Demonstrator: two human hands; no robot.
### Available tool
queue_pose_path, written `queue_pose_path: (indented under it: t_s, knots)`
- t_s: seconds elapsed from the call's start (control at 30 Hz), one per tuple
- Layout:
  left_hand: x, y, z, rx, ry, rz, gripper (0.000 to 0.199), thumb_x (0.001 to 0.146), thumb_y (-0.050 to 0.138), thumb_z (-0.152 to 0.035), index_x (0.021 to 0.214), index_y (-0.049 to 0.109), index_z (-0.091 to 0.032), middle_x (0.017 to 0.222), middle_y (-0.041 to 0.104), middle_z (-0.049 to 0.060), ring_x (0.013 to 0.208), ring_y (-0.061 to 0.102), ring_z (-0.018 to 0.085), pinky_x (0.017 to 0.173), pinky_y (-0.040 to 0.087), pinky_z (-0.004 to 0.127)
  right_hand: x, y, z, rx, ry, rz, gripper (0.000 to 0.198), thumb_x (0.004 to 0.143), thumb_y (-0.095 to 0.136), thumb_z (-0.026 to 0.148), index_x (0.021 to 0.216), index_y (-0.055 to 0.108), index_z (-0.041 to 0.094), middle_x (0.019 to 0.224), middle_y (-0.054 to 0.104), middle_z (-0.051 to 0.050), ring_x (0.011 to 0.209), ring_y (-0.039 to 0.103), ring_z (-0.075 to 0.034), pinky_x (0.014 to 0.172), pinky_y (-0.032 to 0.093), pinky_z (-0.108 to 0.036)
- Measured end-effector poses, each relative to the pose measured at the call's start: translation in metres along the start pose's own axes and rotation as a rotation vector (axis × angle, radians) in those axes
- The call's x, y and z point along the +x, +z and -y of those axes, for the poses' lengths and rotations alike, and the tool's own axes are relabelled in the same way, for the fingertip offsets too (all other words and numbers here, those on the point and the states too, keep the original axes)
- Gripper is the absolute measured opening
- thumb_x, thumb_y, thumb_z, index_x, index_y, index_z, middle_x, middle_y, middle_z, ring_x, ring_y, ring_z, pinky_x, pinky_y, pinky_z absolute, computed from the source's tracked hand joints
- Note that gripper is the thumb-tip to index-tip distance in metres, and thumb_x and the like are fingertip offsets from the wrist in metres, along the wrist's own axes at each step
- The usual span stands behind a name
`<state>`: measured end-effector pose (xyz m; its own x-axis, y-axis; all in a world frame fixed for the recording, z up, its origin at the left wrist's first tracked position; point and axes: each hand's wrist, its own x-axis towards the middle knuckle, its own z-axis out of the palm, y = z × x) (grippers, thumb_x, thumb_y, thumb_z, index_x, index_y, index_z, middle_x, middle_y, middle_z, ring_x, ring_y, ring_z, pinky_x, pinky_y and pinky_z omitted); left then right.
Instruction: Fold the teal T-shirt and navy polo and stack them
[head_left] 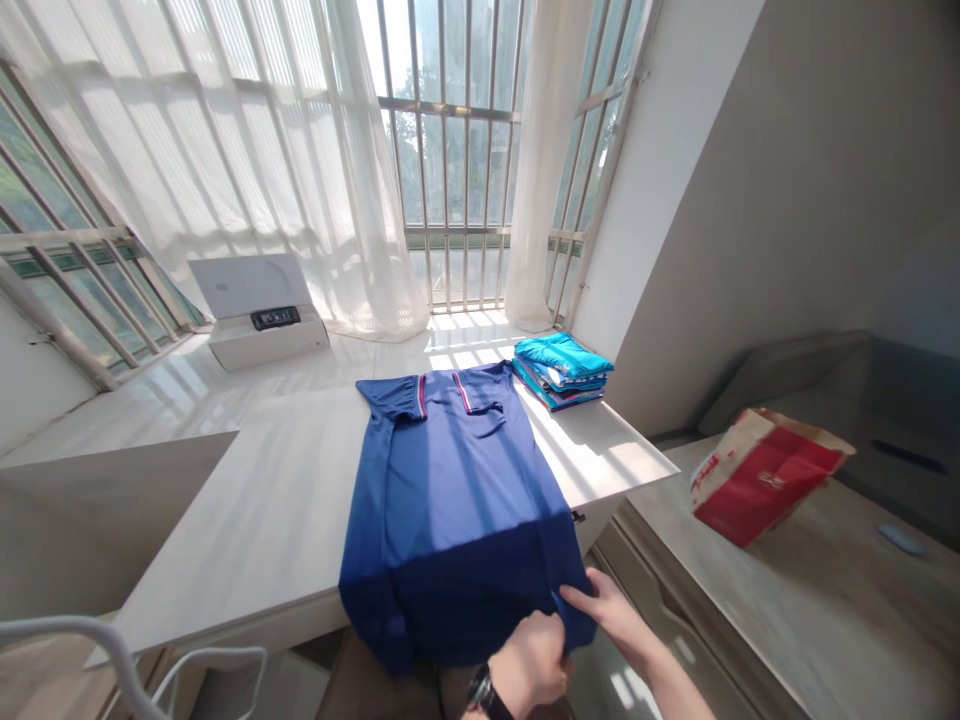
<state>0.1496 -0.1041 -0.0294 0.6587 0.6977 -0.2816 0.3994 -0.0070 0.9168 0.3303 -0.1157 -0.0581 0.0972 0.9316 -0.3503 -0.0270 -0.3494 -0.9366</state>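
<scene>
A dark blue short-sleeved shirt [465,480] lies spread on the white table, its sleeves folded inward so the red-and-white striped cuffs show. Its lower part hangs over the table's front edge. My left hand [531,650], wearing a dark wristwatch [486,690], is closed on the hem near the lower right corner. Just to the right, my right hand [604,605] grips the shirt's side edge, thumb on top; its other fingers are partly hidden. At the table's far right sits a stack of folded clothes [562,370], turquoise on top.
An open white box [266,345] with a black device in it stands at the back left, by the curtain [375,250] and barred window. To the right, a red-and-tan paper bag [765,480] rests on a lower surface. White curved tubing [97,630] shows at lower left.
</scene>
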Motion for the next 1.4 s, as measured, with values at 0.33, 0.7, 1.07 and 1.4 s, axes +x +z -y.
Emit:
queue_pose_path:
  t_s: [0.33, 0.7, 1.07, 1.4]
  knots:
    - [-0.175, -0.148, 0.07, 0.004, -0.227, -0.757, 0.049, 0.078, 0.064, -0.072, 0.076, 0.071, -0.024, 0.072, 0.074, 0.004, 0.068, 0.069, 0.025, 0.068, 0.055, 0.03, -0.01, 0.003, 0.012, -0.185, -0.187, -0.044, 0.056, 0.072, 0.074, 0.071, 0.087, 0.08, 0.017, 0.088, 0.08, -0.009, 0.087, 0.073, -0.032, 0.083, 0.059, -0.042]
    - [-0.135, -0.128, 0.119, -0.556, -0.258, -1.015, 0.076, 0.049, 0.088, -0.063, 0.107, 0.069, -0.018, 0.115, 0.076, 0.016, 0.12, 0.066, 0.042, 0.106, 0.053, 0.051, -0.047, -0.005, -0.006, -0.169, -0.078, -0.037, 0.057, 0.074, 0.075, 0.069, 0.102, 0.084, 0.02, 0.104, 0.081, -0.011, 0.103, 0.075, -0.037, 0.096, 0.058, -0.043]
    - [-0.159, -0.138, 0.105, -0.544, -0.144, -0.947, 0.074, 0.052, 0.091, -0.062, 0.107, 0.071, -0.017, 0.107, 0.077, 0.013, 0.11, 0.071, 0.036, 0.101, 0.055, 0.045, -0.085, -0.007, 0.034, -0.162, -0.101, -0.089, 0.061, 0.07, 0.075, 0.072, 0.1, 0.083, 0.02, 0.104, 0.08, -0.012, 0.101, 0.074, -0.037, 0.092, 0.059, -0.043]
    - [-0.172, -0.127, 0.092, -0.622, -0.214, -0.806, 0.075, 0.047, 0.091, -0.066, 0.1, 0.076, -0.014, 0.108, 0.079, 0.014, 0.108, 0.072, 0.035, 0.099, 0.057, 0.042, -0.098, 0.006, 0.045, -0.011, -0.108, -0.165, 0.064, 0.068, 0.078, 0.072, 0.103, 0.079, 0.018, 0.096, 0.08, -0.013, 0.089, 0.075, -0.032, 0.081, 0.061, -0.039]
